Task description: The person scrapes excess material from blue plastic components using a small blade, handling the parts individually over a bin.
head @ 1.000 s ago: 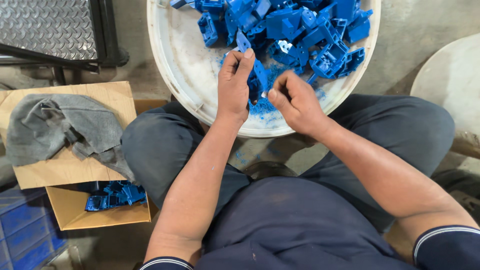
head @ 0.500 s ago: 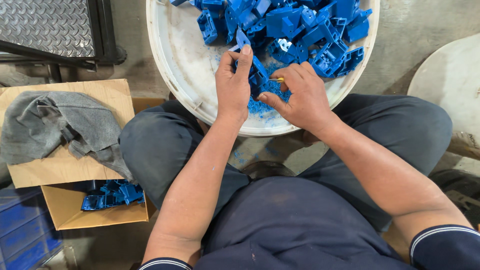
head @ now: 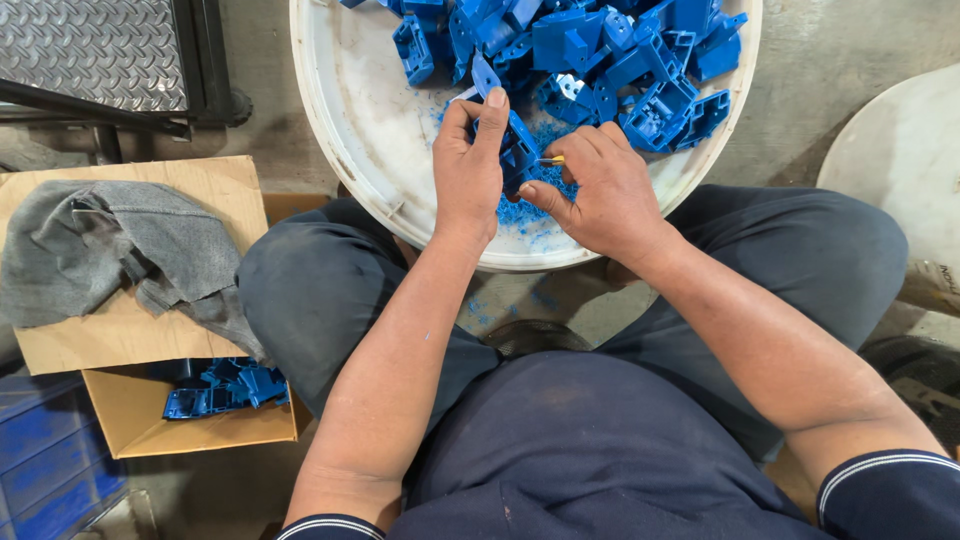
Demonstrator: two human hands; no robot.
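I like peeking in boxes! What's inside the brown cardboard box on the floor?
Blue plastic parts lie in the cardboard box. A grey cloth on its flap and the person's knee cover the rest.

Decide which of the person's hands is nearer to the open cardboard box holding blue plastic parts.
Left. The left hand is over the white round tray, on the side of the cardboard box; the right hand lies beyond it, farther from the box.

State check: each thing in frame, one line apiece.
left hand: gripping a blue plastic part over the tub
right hand: closed on a small yellow-tipped tool, tip at the part
white round tub: holds a heap of blue parts and blue shavings
cardboard box: open, a few blue parts inside
grey cloth: crumpled on the box flap
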